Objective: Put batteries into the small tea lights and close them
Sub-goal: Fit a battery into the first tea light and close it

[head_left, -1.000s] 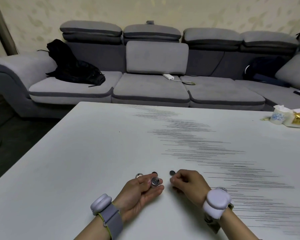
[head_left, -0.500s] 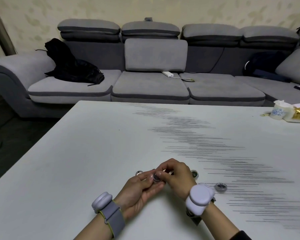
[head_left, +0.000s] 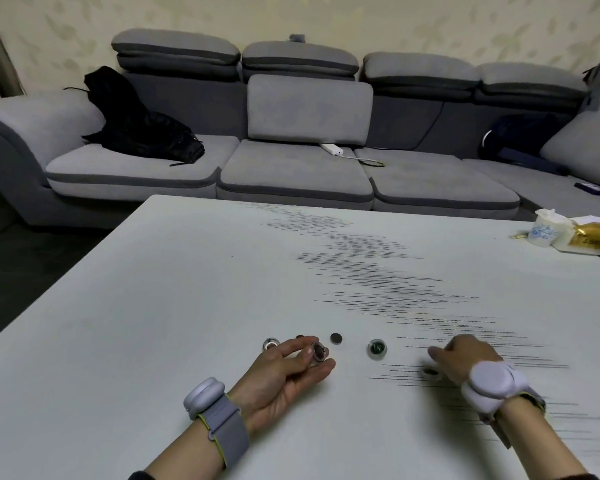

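Observation:
My left hand (head_left: 286, 370) lies palm up on the white table (head_left: 160, 306) and pinches a small round tea light (head_left: 318, 352) between thumb and fingers. A dark coin battery (head_left: 336, 338) lies just beyond it. An open tea light (head_left: 377, 348) stands to the right. Another small round part (head_left: 270, 344) sits left of my fingers. My right hand (head_left: 466, 358) is blurred at the right, fingers curled down over a small dark round piece (head_left: 429, 370) on the table; whether it grips the piece is unclear.
A paper cup (head_left: 542, 232) and a gold-wrapped packet (head_left: 593, 237) sit at the table's far right edge. A grey sofa (head_left: 291, 168) runs behind the table, with a black bag (head_left: 142, 133) on its left seat.
My right hand left the tea light in my left hand and swung right to the small piece on the table. My left hand kept its hold and barely moved.

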`<move>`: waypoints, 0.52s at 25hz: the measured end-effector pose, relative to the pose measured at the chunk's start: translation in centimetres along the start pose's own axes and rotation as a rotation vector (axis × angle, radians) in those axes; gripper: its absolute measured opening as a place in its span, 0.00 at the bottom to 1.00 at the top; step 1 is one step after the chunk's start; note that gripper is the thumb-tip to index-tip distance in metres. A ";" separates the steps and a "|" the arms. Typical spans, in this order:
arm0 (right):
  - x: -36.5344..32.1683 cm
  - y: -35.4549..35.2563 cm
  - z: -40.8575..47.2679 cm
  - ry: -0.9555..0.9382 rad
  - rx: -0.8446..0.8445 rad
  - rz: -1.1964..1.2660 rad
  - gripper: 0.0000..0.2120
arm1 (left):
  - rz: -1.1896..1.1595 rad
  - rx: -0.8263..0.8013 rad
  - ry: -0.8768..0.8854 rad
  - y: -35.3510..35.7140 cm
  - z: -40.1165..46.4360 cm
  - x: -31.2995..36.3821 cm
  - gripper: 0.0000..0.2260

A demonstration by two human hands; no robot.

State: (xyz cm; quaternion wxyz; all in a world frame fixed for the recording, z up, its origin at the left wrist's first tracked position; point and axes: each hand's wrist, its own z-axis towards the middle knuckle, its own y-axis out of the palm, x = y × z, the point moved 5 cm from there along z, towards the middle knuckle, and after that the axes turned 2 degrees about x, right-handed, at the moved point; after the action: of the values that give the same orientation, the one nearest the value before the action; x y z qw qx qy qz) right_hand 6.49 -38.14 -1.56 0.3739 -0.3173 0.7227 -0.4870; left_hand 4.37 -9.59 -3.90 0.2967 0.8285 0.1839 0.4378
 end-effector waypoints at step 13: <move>-6.8 -0.1 -4.4 -0.382 0.100 0.569 0.09 | 0.021 0.037 0.043 1.6 0.5 -0.3 0.07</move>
State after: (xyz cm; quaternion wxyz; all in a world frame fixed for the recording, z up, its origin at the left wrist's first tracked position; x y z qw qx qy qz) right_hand 6.27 -30.49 1.21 0.6384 -0.1695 0.6744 -0.3299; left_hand 4.73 -11.16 -3.26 0.2725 0.8262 0.1897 0.4551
